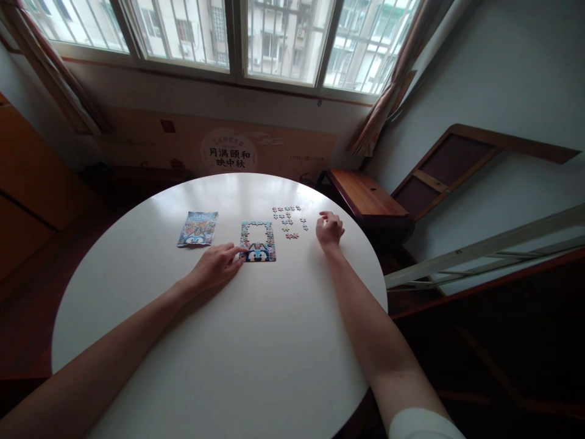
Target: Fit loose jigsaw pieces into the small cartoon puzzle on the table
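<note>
A small jigsaw puzzle [270,242] lies flat on the white table, its border joined and a dark blue cartoon face along the bottom. White shows through a gap in its middle. The fingers of my left hand [219,262] are stretched out, with the tips on the puzzle's lower left edge. To the right of the puzzle, loose jigsaw pieces [287,222] lie scattered. Beyond them, near the table's right side, rests my right hand [331,230], fingers curled in; whatever they may hold is hidden.
A colourful printed packet [198,229] lies left of the puzzle on the round white table [219,353]. Past the table's right rim stands a wooden stool or bench [361,189]. Barred windows [283,39] and a printed panel [274,143] are at the back.
</note>
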`<state>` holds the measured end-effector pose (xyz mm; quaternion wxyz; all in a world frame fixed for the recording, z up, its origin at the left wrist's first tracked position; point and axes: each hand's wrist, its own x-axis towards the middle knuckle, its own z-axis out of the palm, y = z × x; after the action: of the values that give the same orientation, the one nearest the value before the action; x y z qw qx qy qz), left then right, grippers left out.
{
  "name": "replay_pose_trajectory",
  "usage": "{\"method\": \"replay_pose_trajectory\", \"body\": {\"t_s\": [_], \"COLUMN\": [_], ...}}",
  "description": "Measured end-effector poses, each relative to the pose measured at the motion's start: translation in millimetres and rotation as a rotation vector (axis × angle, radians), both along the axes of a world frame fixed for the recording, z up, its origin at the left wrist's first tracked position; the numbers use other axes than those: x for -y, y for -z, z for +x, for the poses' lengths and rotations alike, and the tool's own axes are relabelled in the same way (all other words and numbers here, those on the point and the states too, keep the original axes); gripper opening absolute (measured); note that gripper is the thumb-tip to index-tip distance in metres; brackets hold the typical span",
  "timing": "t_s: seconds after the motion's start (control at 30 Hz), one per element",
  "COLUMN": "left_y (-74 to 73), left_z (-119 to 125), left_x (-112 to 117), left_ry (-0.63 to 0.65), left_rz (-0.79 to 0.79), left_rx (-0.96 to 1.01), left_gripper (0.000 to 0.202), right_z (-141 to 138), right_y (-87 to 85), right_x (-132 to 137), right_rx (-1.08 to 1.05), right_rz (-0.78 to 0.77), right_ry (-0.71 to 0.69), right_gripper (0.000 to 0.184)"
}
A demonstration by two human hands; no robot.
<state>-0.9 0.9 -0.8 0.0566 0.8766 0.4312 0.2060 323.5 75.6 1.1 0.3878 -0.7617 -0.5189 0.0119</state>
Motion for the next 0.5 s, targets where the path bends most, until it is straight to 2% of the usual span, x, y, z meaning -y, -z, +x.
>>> {"method": "replay_pose_trajectory", "body": {"t_s": [0.1,0.3,0.5], "left_y": [-0.8,-0.1,0.2], "left_z": [0.2,0.1,0.4], "left_x": [0.3,0.0,0.2], "left_ry": [0.002,0.000,-0.002], "left_rz": [0.002,-0.005,-0.006], "left_rx": [-0.007,0.006,0.011], "left_gripper": [0.032,0.031,0.032], "right_z": [8.6,6.9,8.0], "right_y": [8.6,16.2,19.8], "right_x": [0.8,0.3,-2.0], "right_rx": [0.021,0.105,0.163], "right_rz": [-0.134,-0.194,-0.214], "right_ry": [0.059,0.011,-0.036], "right_gripper": [0.040,0.054,0.046]}}
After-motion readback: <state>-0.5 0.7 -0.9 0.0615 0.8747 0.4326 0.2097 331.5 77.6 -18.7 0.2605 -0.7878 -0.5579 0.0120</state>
